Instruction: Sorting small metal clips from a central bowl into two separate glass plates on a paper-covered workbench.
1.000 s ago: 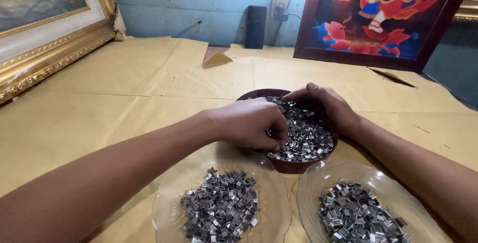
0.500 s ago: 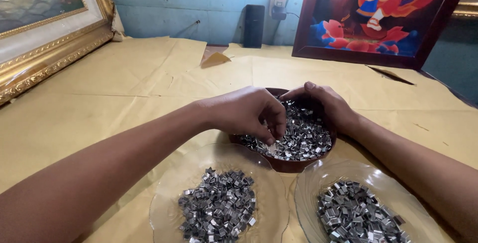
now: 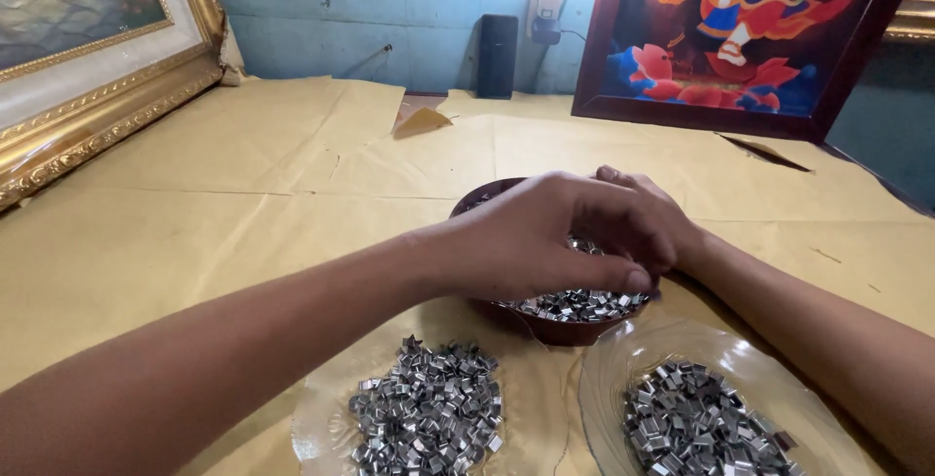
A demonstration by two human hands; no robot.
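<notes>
— Near the tabletop's front edge, item one?
— Brown bowl (image 3: 560, 325) of small metal clips (image 3: 575, 303). Left hand (image 3: 545, 242) lies directly over it, fingers curled down, thumb touching the clips; whether it grips any, cannot tell.
— Right hand (image 3: 648, 208)?
— At the bowl's far right rim, mostly hidden behind the left; closure cannot be told.
— Adjacent?
— Two clear glass plates, left plate (image 3: 321, 427) and right plate (image 3: 609, 388), both heaped with clips, just nearer than the bowl.
</notes>
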